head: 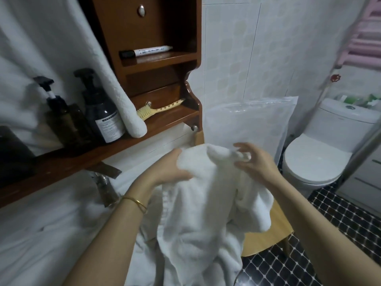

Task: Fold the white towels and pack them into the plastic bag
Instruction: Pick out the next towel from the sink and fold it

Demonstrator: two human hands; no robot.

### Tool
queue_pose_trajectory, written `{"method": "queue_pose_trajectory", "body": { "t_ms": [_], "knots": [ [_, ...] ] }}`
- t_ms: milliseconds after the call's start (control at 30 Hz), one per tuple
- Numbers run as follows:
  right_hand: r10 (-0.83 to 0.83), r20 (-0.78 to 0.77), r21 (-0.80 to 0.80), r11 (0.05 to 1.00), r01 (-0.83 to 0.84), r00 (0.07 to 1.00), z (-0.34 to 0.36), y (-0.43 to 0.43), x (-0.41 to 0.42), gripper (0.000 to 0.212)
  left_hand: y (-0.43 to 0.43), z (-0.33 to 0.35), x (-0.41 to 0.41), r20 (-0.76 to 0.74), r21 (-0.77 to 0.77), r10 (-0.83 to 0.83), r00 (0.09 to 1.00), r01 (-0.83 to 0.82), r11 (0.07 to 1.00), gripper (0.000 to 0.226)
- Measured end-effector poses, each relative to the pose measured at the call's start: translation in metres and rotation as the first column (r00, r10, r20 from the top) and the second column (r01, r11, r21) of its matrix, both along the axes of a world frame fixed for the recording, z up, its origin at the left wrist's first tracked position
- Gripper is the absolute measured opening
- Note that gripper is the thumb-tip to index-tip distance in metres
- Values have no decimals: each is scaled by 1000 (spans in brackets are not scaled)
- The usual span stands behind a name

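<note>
Two hands on one white towel, fold barely begun.
Left hand (171, 168) grips a bunched upper edge of the white towel (198, 213), fingers curled round the cloth. The towel hangs crumpled between the arms, draping down over a wooden stool (268, 232). Right hand (257, 162) is at the opposite top corner, fingers spread and half-curled; whether it pinches the cloth, cannot tell. Plastic bag (257, 120) stands just behind, leaning on the tiled wall, apparently flat and unfilled. Step, by my reading: finding the corners. Next calls for both corners held, cloth shaken flat, edges matched before any packing.
</note>
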State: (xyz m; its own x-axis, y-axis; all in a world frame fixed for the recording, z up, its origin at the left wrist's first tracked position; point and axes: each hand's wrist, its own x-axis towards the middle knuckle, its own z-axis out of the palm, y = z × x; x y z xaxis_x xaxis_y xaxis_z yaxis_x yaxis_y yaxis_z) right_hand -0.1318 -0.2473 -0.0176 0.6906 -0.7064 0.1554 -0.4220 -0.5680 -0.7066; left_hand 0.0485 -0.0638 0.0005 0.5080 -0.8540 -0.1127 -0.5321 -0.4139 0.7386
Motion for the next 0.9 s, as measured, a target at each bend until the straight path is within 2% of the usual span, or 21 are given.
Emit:
{"method": "queue_pose_trajectory", "body": {
  "t_ms": [33,100,167,200,267,333,400,433,500,567,600,667,733,800,867,900],
  "knots": [
    [89,-4,38,995,-89,996,-1,7,4,41,-1,-1,-8,-48,-64,1,999,-4,998,49],
    [149,-32,18,989,-149,988,-6,17,12,28,-4,-3,-24,-231,-189,7,973,-52,981,48],
    [106,7,6,994,-106,994,-12,23,17,15,-4,-6,-39,-421,-278,35,906,-166,946,37],
    [62,51,37,997,-64,997,-14,23,17,13,-4,-9,-46,-466,-301,80,881,-243,922,31],
    [-44,164,177,984,14,985,-17,22,11,13,-5,-17,-55,-449,-328,213,868,-382,864,34],
    [-108,276,353,936,4,955,-15,25,4,17,-8,-19,-62,-381,-412,265,886,-419,809,28],
    [-85,374,453,886,-101,924,-7,28,-1,21,-15,-17,-68,-336,-480,228,914,-374,794,21],
    [-53,422,468,868,-167,905,-1,29,-3,26,-20,-15,-71,-314,-480,181,932,-320,817,18],
    [17,501,450,849,-277,865,12,29,-6,32,-30,-10,-74,-282,-410,-6,959,-115,905,37],
    [53,553,435,833,-342,831,26,26,-7,35,-41,-9,-77,-295,-299,-219,930,128,946,55],
    [65,564,422,834,-355,823,32,25,-8,36,-46,-11,-79,-300,-257,-276,913,201,945,54],
    [97,540,357,873,-333,836,41,23,-11,38,-55,-15,-82,-273,-207,-262,926,209,956,36],
    [125,450,230,940,-251,884,45,18,-17,38,-62,-13,-79,-203,-238,-103,974,53,970,19],
    [134,284,-3,990,-138,950,43,10,-21,33,-68,-5,-65,-90,-322,116,989,-139,937,22],
    [106,96,-221,972,-83,990,37,4,-21,20,-71,12,-51,120,-344,261,958,-207,916,22],
    [77,48,-272,960,-61,996,35,3,-18,13,-73,23,-46,234,-360,312,921,-216,908,22]
  ]
}}
